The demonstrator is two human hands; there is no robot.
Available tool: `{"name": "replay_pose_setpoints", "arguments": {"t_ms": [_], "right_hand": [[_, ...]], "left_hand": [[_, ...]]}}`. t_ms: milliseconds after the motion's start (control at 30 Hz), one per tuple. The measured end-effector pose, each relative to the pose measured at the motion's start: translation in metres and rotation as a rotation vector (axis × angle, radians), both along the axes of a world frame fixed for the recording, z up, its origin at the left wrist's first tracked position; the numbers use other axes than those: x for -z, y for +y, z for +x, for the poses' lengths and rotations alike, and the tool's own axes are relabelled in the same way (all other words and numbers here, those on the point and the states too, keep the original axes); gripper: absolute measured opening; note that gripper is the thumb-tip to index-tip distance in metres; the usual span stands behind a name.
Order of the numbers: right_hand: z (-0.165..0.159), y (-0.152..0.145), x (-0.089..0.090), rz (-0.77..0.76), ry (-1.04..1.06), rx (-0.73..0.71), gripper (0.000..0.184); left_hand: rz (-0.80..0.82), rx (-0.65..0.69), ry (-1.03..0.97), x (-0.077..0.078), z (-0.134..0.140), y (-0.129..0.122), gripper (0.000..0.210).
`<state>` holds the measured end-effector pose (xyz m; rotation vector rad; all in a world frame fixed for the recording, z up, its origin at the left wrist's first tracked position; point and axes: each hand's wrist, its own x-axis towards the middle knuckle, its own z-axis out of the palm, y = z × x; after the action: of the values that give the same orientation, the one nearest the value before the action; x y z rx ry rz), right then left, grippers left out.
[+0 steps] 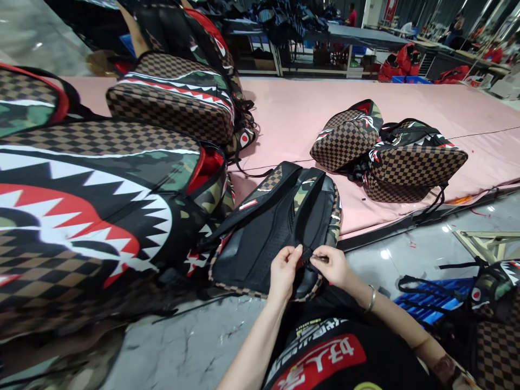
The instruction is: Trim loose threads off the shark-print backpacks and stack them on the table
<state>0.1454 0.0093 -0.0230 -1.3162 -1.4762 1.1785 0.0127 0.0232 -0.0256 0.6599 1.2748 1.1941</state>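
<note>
Left of my hands stands a large brown-checked, shark-mouthed fabric backpack [81, 216]; just ahead and beneath lies a black-backed, check-edged backpack [260, 244]. My left hand [285, 268] closes thumb and fingers on its narrow black webbing strap [307, 252]; my right hand [332, 265] pinches it just beside, best kept flat, untwisted and steadied by my left.

A backpack [258, 244] lies with its black back panel and shoulder straps uppermost at the near edge of a pink-covered table [280, 116]; the left hand [284, 268] and right hand [332, 266], close together, pinch a black strap [307, 253] at its lower end. Two checkered bags [345, 138] [416, 165] rest beyond to the right, and a large shark-mouth backpack [97, 222] stands at left, near the first.
</note>
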Motion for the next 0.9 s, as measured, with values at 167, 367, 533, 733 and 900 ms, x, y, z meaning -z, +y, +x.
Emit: {"name": "replay_pose_setpoints", "arguments": {"t_ms": [167, 367, 533, 733, 900], "right_hand": [[0.017, 0.017, -0.001, -0.246, 0.707, 0.130, 0.028], [0.051, 0.016, 0.000, -0.174, 0.649, 0.247, 0.042], [0.041, -0.009, 0.006, -0.046, 0.197, 0.251, 0.023], [0.008, -0.028, 0.009, 0.075, -0.201, 0.143, 0.012], [-0.005, -0.032, 0.035, 0.144, -0.180, 0.295, 0.012]], "left_hand": [[-0.002, -0.005, -0.035, 0.002, -0.003, 0.000, 0.040], [-0.012, -0.008, -0.060, 0.002, -0.004, -0.003, 0.038], [-0.015, -0.035, -0.070, 0.003, -0.001, -0.003, 0.036], [-0.031, -0.113, -0.128, -0.003, 0.006, -0.003, 0.034], [-0.110, -0.135, -0.244, -0.004, 0.004, -0.001, 0.032]]}}
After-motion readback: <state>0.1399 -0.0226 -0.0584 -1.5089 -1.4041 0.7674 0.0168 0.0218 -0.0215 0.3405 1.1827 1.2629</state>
